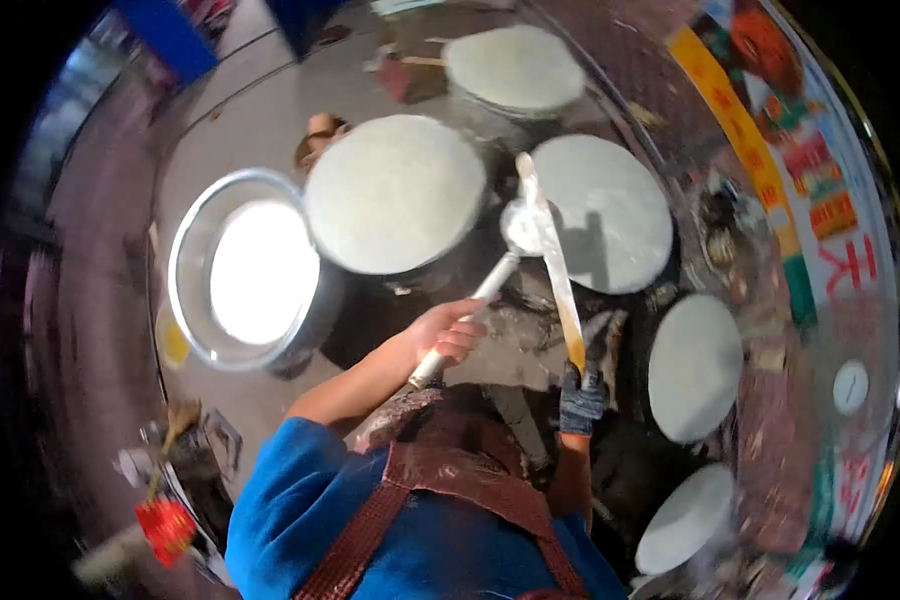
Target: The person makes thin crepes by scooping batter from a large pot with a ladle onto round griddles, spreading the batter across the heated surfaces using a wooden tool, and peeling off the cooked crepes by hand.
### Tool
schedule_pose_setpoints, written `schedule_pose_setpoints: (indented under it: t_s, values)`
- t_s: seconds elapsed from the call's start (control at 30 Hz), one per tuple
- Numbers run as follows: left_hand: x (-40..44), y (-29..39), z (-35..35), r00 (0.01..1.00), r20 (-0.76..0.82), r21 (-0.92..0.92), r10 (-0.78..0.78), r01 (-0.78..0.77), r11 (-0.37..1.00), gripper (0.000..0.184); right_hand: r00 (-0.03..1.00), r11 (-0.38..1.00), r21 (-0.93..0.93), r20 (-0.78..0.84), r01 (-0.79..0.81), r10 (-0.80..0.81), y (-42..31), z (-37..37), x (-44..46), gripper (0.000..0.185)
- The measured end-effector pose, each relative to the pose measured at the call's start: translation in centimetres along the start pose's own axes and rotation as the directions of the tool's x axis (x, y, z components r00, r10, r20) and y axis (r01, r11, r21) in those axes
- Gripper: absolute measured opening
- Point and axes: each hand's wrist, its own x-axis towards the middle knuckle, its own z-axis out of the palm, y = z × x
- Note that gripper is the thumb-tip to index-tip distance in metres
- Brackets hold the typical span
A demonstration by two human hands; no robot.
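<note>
My bare left hand (446, 334) is wrapped round the pale handle of a ladle (494, 277), whose round, white-coated bowl points forward. My right hand (582, 400), in a grey knitted glove, grips the near end of a long, flat wooden spatula (560, 270) smeared with white. The spatula's blade crosses beside the ladle's bowl; whether they touch I cannot tell. Just beyond the spatula lies a round pale surface (620, 210) with shadows on it. A larger round white top (395, 190) is ahead of my left hand.
A large metal pot (185, 300) with bright white contents stands at left. More round pale tops are at the far side (515, 70), right (695, 365) and lower right (685, 520). A printed banner (835, 210) runs along the right. A red object (166, 530) is at lower left.
</note>
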Motion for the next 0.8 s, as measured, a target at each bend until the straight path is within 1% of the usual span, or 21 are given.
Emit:
schedule_pose_setpoints:
  t_s: [0.03,0.1,0.13,0.17,0.2,0.23,0.27,0.33,0.4,0.43,0.47,0.5,0.53,0.6,0.63,0.67,0.73,0.8]
  values:
    - [-0.8,-0.4,-0.1,0.999,-0.038,-0.050,0.005,-0.007,0.999,0.022,0.999,0.998,-0.044,0.026,0.034,-0.033,0.5,1.1,-1.1,0.045]
    - [-2.6,-1.5,-1.0,0.994,-0.075,-0.043,0.082,-0.086,0.995,0.018,0.964,0.980,-0.181,0.237,-0.078,0.121,-0.1,1.7,-0.1,0.042]
    - [-3.3,-2.1,-2.1,0.990,-0.091,-0.035,0.111,-0.115,0.993,0.018,0.896,0.949,-0.213,0.333,-0.234,0.296,-1.6,0.0,1.1,0.040]
    - [-3.8,-3.2,-2.8,0.985,-0.109,-0.017,0.134,-0.137,0.990,0.018,0.779,0.885,-0.267,0.423,-0.382,0.463,-1.8,-1.1,2.0,0.039]
    - [-5.3,-3.9,-3.7,0.981,-0.125,0.014,0.150,-0.149,0.989,0.018,0.846,0.913,0.004,0.377,-0.408,0.376,-1.4,-0.9,2.1,0.040]
    - [-7.0,-5.3,-3.7,0.972,-0.025,0.087,0.235,-0.232,0.969,0.015,0.901,0.875,0.279,0.305,-0.395,0.309,-0.6,-0.8,1.7,0.041]
    - [-8.3,-6.3,-4.0,0.958,-0.064,0.131,0.279,-0.269,0.954,0.013,0.937,0.774,0.528,0.227,-0.349,0.268,0.0,-0.7,1.7,0.042]
    - [-10.3,-8.1,-6.7,0.952,-0.049,-0.007,0.302,-0.302,0.953,0.015,0.867,0.749,0.496,0.451,-0.440,0.210,0.2,0.1,1.6,0.045]
    - [-12.4,-9.5,-6.7,0.951,-0.165,-0.181,0.261,-0.290,0.940,0.030,0.750,0.730,0.435,0.642,-0.527,0.160,-0.2,0.8,1.9,0.048]
    - [-13.5,-9.6,-9.3,0.907,-0.314,-0.121,0.279,-0.330,0.936,0.043,0.777,0.722,0.486,0.618,-0.493,0.114,-1.0,0.5,2.1,0.048]
    - [-14.8,-9.9,-11.2,0.921,-0.321,-0.193,0.220,-0.291,0.937,0.046,0.769,0.727,0.479,0.630,-0.492,0.106,-1.9,-0.1,2.2,0.048]
    - [-16.2,-10.5,-12.0,0.914,-0.341,-0.246,0.221,-0.314,0.917,0.045,0.859,0.829,0.446,0.505,-0.338,0.078,-2.1,1.4,1.3,0.048]
    - [-17.5,-11.0,-12.8,0.905,-0.365,-0.298,0.217,-0.334,0.894,0.044,0.925,0.907,0.378,0.380,-0.185,0.031,-2.4,2.6,0.3,0.047]
    - [-20.4,-11.4,-13.8,0.851,-0.464,-0.277,0.246,-0.403,0.872,0.039,0.838,0.979,0.102,0.537,-0.176,0.095,-4.1,0.5,0.5,0.046]
    - [-21.9,-11.6,-15.1,0.837,-0.447,-0.275,0.317,-0.466,0.841,0.029,0.778,0.986,-0.034,0.610,-0.166,0.152,-5.3,-0.7,0.1,0.046]
    - [-23.2,-11.4,-15.7,0.858,-0.377,-0.241,0.348,-0.454,0.858,0.028,0.879,0.976,0.191,0.477,-0.104,0.000,-5.6,-1.8,-0.6,0.042]
    - [-25.5,-10.9,-16.3,0.872,-0.374,-0.399,0.315,-0.458,0.794,0.029,0.859,0.979,0.189,0.512,-0.080,-0.029,-6.5,-4.1,-1.3,0.042]
    - [-27.1,-10.4,-15.6,0.831,-0.433,-0.335,0.349,-0.508,0.794,0.029,0.893,0.955,0.292,0.415,0.053,-0.176,-6.5,-4.2,-3.1,0.050]
